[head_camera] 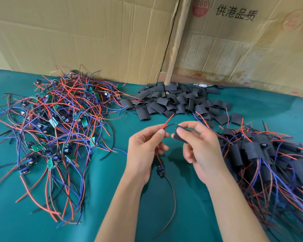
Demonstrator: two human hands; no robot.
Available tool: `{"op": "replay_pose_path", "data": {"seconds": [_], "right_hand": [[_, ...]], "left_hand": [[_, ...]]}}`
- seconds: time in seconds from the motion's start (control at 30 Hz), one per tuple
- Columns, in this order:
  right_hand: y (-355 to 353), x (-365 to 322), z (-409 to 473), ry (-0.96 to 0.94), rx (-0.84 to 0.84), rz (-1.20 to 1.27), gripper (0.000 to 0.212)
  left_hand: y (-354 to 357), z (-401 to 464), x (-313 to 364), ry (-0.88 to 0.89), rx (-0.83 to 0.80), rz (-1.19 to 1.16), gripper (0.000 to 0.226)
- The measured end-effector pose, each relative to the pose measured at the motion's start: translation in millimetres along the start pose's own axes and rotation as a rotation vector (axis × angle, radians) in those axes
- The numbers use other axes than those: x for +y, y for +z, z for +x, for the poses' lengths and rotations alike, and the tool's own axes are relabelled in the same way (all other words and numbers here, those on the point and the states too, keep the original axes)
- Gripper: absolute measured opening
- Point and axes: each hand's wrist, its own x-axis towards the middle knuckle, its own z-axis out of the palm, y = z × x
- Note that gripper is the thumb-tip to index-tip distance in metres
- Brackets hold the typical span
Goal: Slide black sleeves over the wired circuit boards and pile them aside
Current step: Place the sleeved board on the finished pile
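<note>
Sleeve (pixel 180 135), black, is pinched between thumb and fingers of the right hand (pixel 199 145), held above the tabletop (pixel 112 198) w/ its long axis running roughly left-right and one end turned toward the left hand (pixel 145 147). Red and black wire tips (pixel 167 123) are pinched by the left thumb and forefinger, pointed up and right, ending just beside the sleeve's near end, not yet inside as far as can be judged. Circuit board (pixel 160 170) hangs below the left hand on those wires, near the tabletop. Next move is judged to be threading the tips into the sleeve, so tips vs. sleeve mouth alignment matters most. Bare boards (pixel 56 123) are heaped at left, spare sleeves (pixel 173 100) piled at back, finished ones (pixel 262 154) at right.
</note>
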Motion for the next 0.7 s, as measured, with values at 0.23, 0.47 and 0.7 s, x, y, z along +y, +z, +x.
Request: {"op": "replay_pose_path", "data": {"seconds": [0.23,0.47,0.7], "right_hand": [[-6.7,0.6,3.0,-0.025,0.107,0.077,0.011],[1.8,4.1,-0.9,-0.090,0.011,0.110,0.015],[-8.7,3.2,2.3,-0.103,0.024,0.239,0.020]], "left_hand": [[4.1,1.6,-0.3,0.004,0.019,0.027,0.020],[6.7,0.3,-2.1,0.010,0.066,0.087,0.025],[5.8,0.2,-1.2,0.010,0.099,0.089,0.021]]}}
